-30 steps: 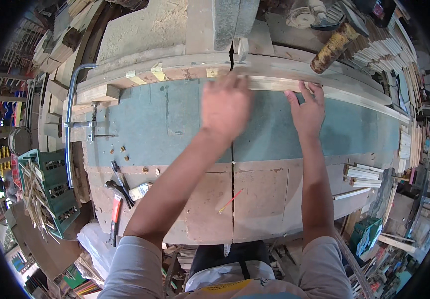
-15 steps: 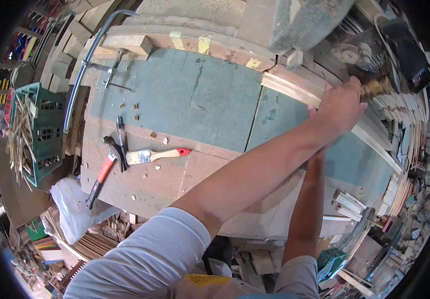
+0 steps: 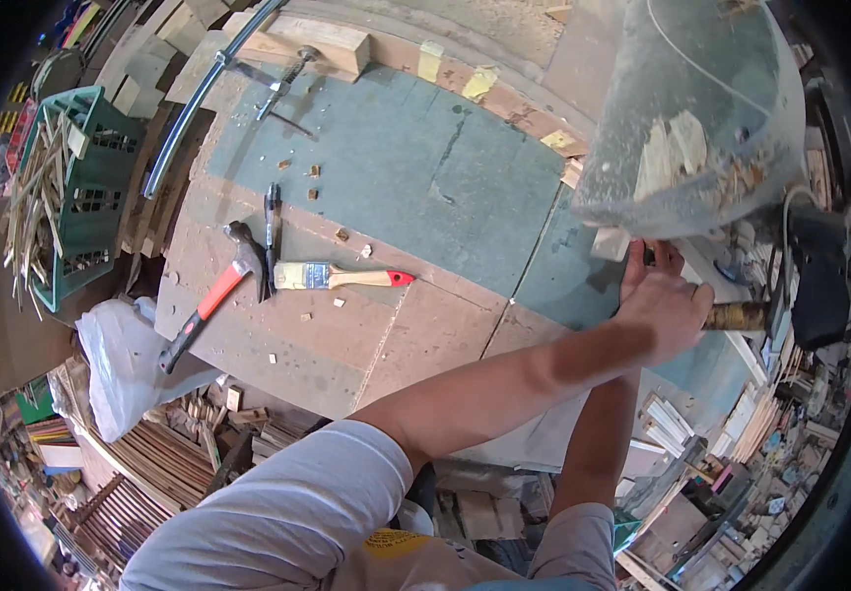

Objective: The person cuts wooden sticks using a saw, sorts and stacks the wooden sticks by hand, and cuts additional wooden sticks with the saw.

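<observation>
Both hands crossed at the right of the surface, grip unclear

From the head view I logged the left hand (image 3: 667, 317) reaching over the right forearm, its fingers bent; I could not tell what they held. The right hand (image 3: 634, 273) lay mostly behind it, below the clear guard (image 3: 706, 138), fingers partly curled around something dark that I could not identify. A yellow-brown cylinder (image 3: 741, 316) lay just beside the left hand; contact was unclear. A pale wooden strip (image 3: 746, 357) ran out past that hand, toward the right end of the surface (image 3: 445, 335).

On the left I noted a red-and-black hammer (image 3: 210, 303), its head near a dark pen-like tool (image 3: 272, 227), and a red-tipped brush (image 3: 346, 278). A metal clamp (image 3: 194, 113) stood beyond, near a wooden block (image 3: 327, 44).
</observation>
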A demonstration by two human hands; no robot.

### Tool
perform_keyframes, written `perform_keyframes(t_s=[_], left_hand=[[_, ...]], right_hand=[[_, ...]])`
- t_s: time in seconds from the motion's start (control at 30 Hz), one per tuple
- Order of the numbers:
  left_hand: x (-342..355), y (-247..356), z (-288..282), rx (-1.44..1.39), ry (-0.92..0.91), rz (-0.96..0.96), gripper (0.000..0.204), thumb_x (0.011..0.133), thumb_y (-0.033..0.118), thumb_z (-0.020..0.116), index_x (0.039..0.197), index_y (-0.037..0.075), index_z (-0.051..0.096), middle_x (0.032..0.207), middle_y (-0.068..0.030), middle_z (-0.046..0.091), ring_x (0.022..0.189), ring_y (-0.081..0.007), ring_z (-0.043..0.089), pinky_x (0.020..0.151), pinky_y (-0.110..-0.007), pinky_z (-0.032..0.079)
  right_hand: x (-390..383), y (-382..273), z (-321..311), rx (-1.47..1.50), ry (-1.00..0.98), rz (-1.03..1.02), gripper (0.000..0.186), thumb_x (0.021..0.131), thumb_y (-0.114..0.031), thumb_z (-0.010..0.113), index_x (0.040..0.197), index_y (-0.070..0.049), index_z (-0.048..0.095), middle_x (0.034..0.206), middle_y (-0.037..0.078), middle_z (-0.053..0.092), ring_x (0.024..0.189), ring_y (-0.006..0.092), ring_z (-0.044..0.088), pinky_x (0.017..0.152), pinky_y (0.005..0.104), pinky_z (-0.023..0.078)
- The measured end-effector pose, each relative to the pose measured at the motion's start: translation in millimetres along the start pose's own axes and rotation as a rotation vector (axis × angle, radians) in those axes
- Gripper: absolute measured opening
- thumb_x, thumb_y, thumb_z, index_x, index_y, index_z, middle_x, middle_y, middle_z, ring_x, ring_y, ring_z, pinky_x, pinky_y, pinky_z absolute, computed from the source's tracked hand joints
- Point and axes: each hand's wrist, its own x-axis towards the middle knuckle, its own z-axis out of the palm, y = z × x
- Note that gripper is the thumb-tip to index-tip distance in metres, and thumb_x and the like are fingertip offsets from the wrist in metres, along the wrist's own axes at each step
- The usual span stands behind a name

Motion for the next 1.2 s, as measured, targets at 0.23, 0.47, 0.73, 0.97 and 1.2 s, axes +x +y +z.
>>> perform_keyframes(t_s=[0.23,0.47,0.73,0.97,1.2], left_hand=[[-43.6,6.9,7.6,-0.090,0.154,0.143,0.021,0.082,0.022,0.067,0.089,0.006,0.056,0.082,-0.0122,0.069,0.085,-0.0285,0.072,0.083,-0.045,0.051],[-73.2,18.6,6.0,-0.051,0.237,0.159,0.012,0.080,0.017,0.064,0.086,0.008,0.057,0.080,-0.0085,0.068,0.083,-0.0237,0.071,0.083,-0.041,0.052],[-85.4,24.7,15.9,0.093,0.389,0.185,0.015,0.078,0.019,0.061,0.087,0.008,0.059,0.075,-0.0046,0.063,0.081,-0.0223,0.068,0.080,-0.040,0.054],[-45.8,12.9,16.9,0.114,0.037,0.107,0.014,0.082,0.018,0.060,0.089,0.005,0.059,0.079,-0.0087,0.067,0.082,-0.0255,0.070,0.083,-0.051,0.053],[13.2,7.1,-3.0,0.301,0.205,-0.022,0.021,0.090,0.018,0.058,0.103,0.001,0.061,0.089,-0.0155,0.072,0.087,-0.0339,0.072,0.088,-0.054,0.052]], right_hand=[[-43.5,-2.7,-26.5,-0.020,-0.031,0.081,0.056,0.089,-0.032,0.079,0.135,-0.005,0.062,0.133,0.012,0.064,0.125,0.0304,0.057,0.106,0.0423,0.044],[-62.7,-9.6,-46.3,-0.029,-0.062,0.118,0.054,0.089,-0.034,0.079,0.133,-0.005,0.064,0.132,0.013,0.064,0.125,0.0307,0.057,0.106,0.0428,0.044],[-63.0,-4.5,-54.1,-0.052,-0.073,0.128,0.053,0.089,-0.036,0.078,0.131,-0.006,0.066,0.131,0.013,0.065,0.125,0.0312,0.057,0.107,0.0435,0.044],[-35.5,-2.8,-33.4,-0.057,-0.075,0.083,0.051,0.089,-0.038,0.078,0.129,-0.006,0.068,0.131,0.013,0.065,0.125,0.0315,0.057,0.107,0.0440,0.044],[-14.8,7.5,-20.1,-0.092,-0.049,0.039,0.050,0.089,-0.039,0.077,0.127,-0.007,0.070,0.130,0.014,0.065,0.125,0.0319,0.057,0.108,0.0446,0.044]])
